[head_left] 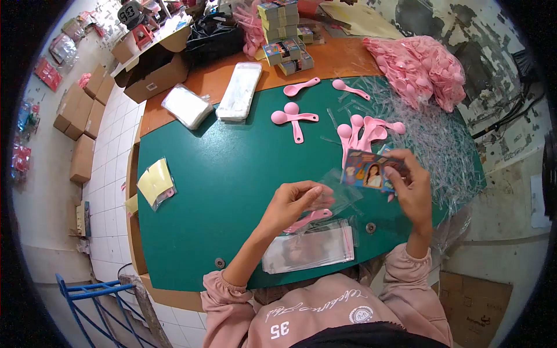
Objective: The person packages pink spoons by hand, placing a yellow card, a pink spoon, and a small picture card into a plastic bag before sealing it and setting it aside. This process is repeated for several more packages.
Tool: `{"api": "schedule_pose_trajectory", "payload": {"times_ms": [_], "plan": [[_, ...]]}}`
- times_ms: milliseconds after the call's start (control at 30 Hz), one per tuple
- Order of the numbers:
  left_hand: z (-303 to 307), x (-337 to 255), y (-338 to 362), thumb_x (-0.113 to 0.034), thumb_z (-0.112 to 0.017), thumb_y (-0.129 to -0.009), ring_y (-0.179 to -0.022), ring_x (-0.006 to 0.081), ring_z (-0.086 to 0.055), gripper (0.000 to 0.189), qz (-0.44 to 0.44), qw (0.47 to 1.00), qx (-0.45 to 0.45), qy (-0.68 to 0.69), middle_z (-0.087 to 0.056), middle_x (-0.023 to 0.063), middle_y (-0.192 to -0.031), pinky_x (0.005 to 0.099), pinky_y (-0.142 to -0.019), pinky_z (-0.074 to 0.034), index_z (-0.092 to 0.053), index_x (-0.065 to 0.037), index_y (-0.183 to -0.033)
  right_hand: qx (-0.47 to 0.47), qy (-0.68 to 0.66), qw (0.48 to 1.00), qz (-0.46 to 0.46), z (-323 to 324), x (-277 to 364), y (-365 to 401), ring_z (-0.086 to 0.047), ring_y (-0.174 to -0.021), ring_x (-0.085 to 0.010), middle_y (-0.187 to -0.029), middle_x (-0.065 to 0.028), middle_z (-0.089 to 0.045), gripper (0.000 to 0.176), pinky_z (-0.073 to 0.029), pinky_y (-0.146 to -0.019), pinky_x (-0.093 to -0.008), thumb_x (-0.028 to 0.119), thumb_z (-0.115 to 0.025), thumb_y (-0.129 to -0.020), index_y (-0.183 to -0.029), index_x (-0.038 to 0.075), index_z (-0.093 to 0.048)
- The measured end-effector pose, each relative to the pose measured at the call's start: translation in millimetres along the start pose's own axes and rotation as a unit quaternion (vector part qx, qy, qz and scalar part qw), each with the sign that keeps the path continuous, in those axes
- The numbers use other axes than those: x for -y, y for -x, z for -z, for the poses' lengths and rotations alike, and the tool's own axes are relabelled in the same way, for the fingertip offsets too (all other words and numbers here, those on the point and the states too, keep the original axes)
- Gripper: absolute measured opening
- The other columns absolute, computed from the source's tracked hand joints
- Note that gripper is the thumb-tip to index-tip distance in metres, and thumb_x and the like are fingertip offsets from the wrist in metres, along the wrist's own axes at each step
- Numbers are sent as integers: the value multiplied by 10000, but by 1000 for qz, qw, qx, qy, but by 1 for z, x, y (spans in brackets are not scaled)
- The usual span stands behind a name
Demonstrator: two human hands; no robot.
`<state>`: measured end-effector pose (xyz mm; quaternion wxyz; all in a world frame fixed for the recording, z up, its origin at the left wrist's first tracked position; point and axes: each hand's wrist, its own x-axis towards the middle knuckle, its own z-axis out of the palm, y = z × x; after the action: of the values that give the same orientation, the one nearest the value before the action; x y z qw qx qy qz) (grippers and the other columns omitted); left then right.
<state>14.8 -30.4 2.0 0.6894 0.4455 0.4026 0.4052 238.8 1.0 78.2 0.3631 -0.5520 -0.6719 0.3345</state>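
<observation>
My left hand [293, 204] pinches a clear plastic bag [343, 197], which spreads out to the right of its fingertips. A printed card [371, 172] with a portrait on it is gripped between the thumb and fingers of my right hand [411, 184], just above that bag. Under my left hand lies a pink spoon [307, 221], partly hidden by the fingers. Nearest my body is a stack of flat clear bags [310, 249]. Beyond the card, several pink spoons [365, 132] are bunched together, their lower ends partly covered by it.
Loose clear plastic strips [432, 151] cover the table's right side, below a big bag of pink spoons [420, 69]. Two crossed spoons [294, 118] lie mid-table. White packs [239, 90] and bundled card stacks [282, 49] stand at the back. Yellow cards in a bag [156, 182] lie left.
</observation>
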Motion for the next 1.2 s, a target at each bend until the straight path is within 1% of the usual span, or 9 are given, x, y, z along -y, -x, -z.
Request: {"api": "schedule_pose_trajectory", "payload": {"times_ms": [67,133,200,333,467,533,733,1033,1200], "plan": [[0,-1,1,-167,-449,-923,-891,192,-614,288,0,1000,-5,0,-616,123,-918,302,-789,-516,-565,79,-1019,45,-31,998,-40,-5,7,0,-627,-750,-200,-831,-136,-625,221,-490,-648,-310,1,-541,-796,-1018,8,-549],[2,-1,1,-165,-453,-921,-868,176,-618,281,-3,1000,-10,0,-624,111,-899,289,-769,-518,-573,70,-1016,116,31,988,96,-8,8,-2,-624,-740,-218,-848,-131,-629,209,-485,-663,-305,-15,-547,-787,-990,19,-580],[4,5,0,-161,-464,-916,-809,138,-618,259,1,993,-30,-111,-638,87,-863,258,-716,-509,-594,45,-1002,112,58,984,128,-10,5,-3,-622,-743,-228,-852,-133,-628,205,-483,-669,-306,-20,-543,-788,-983,23,-589],[1,1,3,-157,-471,-911,-766,111,-611,248,-12,997,-21,-73,-646,73,-842,238,-681,-496,-610,36,-981,84,73,978,178,-8,7,-4,-616,-775,-265,-864,-135,-622,209,-476,-678,-320,-31,-537,-780,-970,26,-604],[1,-2,3,-162,-484,-907,-775,122,-615,255,-20,999,-10,-40,-649,87,-840,252,-681,-505,-610,47,-980,86,97,973,190,-7,7,-1,-608,-781,-275,-863,-135,-617,214,-474,-679,-329,-29,-544,-767,-965,27,-603],[1,-4,3,-163,-492,-905,-775,124,-616,255,-31,999,-14,-37,-650,89,-837,257,-678,-507,-610,49,-984,150,102,963,200,-5,6,-1,-599,-767,-291,-860,-142,-612,210,-473,-679,-333,-22,-552,-758,-958,25,-601],[0,-5,5,-160,-531,-882,-771,113,-619,249,-50,988,-8,-146,-661,92,-810,250,-675,-496,-616,46,-994,196,110,955,195,-8,8,-3,-596,-755,-311,-846,-154,-607,209,-467,-660,-347,1,-557,-768,-974,25,-582],[2,-10,6,-180,-554,-860,-630,106,-584,225,-56,968,-61,-236,-656,102,-769,251,-607,-474,-642,-12,-980,186,157,947,210,-12,17,5,-596,-744,-317,-816,-152,-603,181,-464,-644,-349,21,-543,-789,-968,30,-565],[5,-13,4,-177,-557,-855,-585,97,-550,253,-98,965,-19,-240,-652,98,-731,257,-581,-464,-614,-31,-1053,273,74,942,178,-31,11,-12,-600,-734,-303,-809,-137,-608,180,-461,-636,-342,75,-576,-784,-955,29,-547]]}}
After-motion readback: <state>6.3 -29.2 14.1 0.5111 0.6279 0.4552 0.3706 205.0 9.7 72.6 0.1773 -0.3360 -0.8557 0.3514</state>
